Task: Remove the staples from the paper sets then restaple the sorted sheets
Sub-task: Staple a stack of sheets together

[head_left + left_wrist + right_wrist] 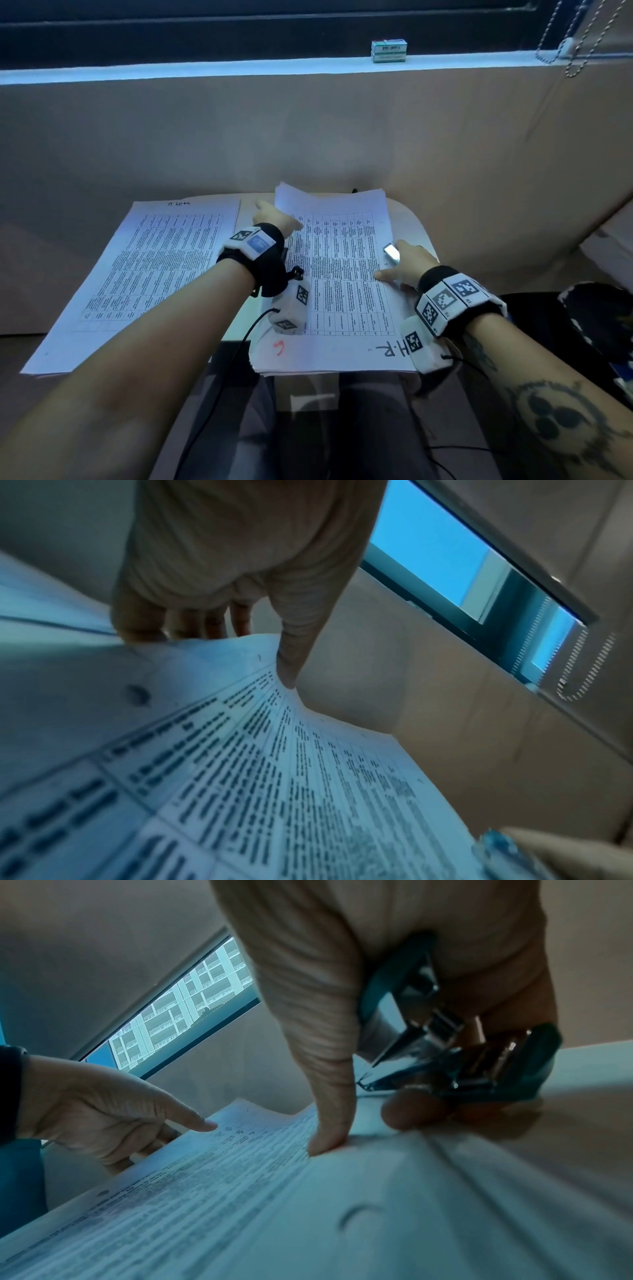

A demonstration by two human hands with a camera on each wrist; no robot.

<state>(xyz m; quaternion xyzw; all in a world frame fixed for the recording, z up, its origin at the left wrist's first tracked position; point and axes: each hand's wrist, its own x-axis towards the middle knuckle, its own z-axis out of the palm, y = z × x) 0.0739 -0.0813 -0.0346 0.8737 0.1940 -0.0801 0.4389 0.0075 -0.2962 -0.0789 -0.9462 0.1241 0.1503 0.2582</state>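
Two printed paper sets lie on a small white table [416, 222]: the left set [154, 270] flat, the right set [342, 274] marked "H.R". My left hand [277, 214] pinches the right set's far left corner; in the left wrist view the thumb [287, 666] lies on top of the sheet [274, 777] and the fingers [192, 626] curl under its lifted edge. My right hand [400, 260] grips a metal stapler [391, 253] at the set's right edge. In the right wrist view the stapler [445, 1047] sits in the palm while the thumb [329, 1123] presses on the paper [240, 1204].
A small green-and-white box [389, 50] stands on the window sill [205, 68] beyond the beige wall. A bead chain [575, 44] hangs at top right. The left set overhangs the table's left edge. A dark patterned object [596, 318] lies at right.
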